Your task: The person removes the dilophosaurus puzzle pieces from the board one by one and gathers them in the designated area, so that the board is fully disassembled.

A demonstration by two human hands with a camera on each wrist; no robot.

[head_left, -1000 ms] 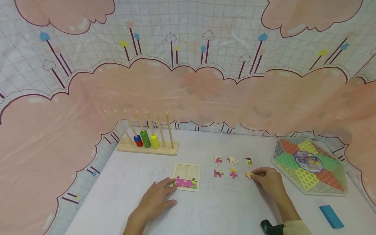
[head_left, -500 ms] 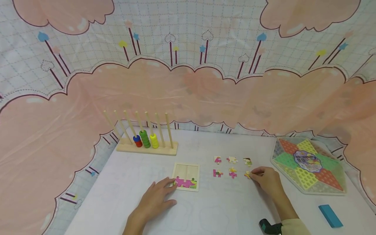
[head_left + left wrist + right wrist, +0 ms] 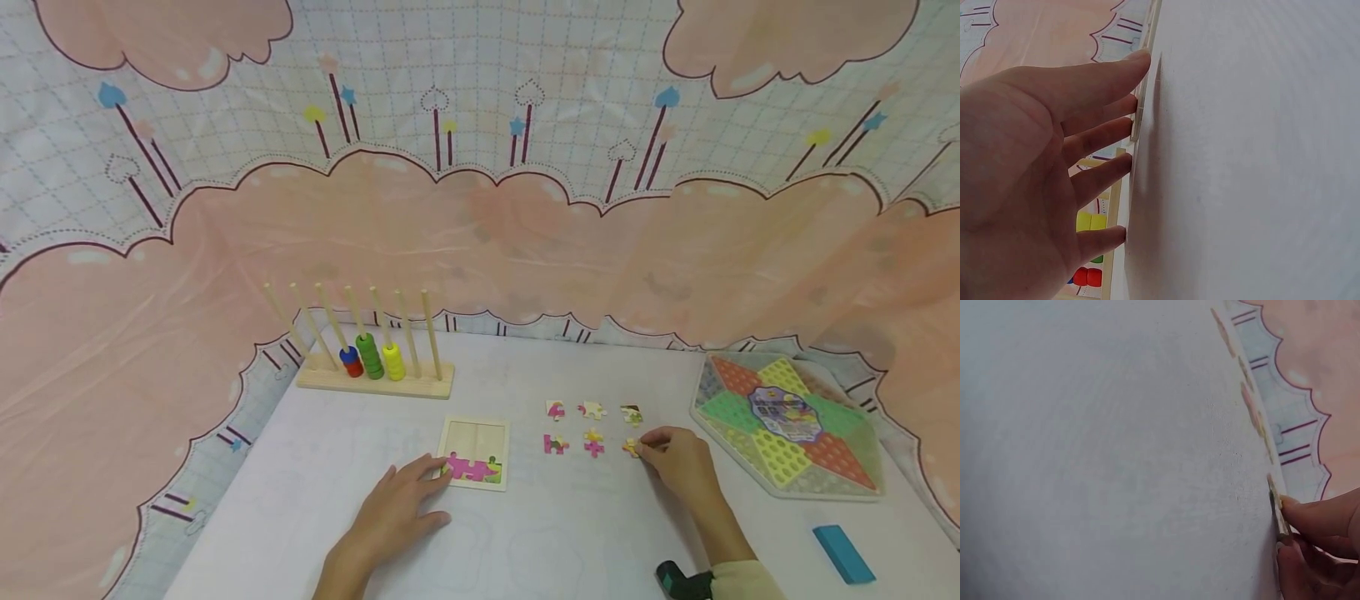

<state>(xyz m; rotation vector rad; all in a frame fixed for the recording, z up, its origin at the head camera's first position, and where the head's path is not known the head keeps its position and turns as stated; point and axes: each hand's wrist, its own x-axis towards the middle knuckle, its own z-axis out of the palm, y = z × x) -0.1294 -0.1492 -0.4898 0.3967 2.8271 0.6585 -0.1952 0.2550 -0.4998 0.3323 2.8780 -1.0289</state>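
A small square wooden puzzle tray (image 3: 474, 435) lies in the middle of the table, with pink and green jigsaw pieces (image 3: 472, 468) fitted along its near side. My left hand (image 3: 396, 510) rests at the tray's left edge with fingers spread and fairly straight, the foremost touching its near left corner. In the left wrist view the fingertips of that hand (image 3: 1029, 156) meet the tabletop and tray edge. To the right, my right hand (image 3: 681, 462) pinches a yellow jigsaw piece (image 3: 629, 448) at the table surface. The right wrist view shows this piece (image 3: 1277, 509) edge-on between thumb and finger.
Several loose jigsaw pieces (image 3: 555, 444) lie in two rows right of the tray. A wooden peg abacus (image 3: 375, 383) with coloured beads stands at back left. A clear lidded box (image 3: 787, 425) of coloured pieces sits at right, near a blue block (image 3: 843, 553).
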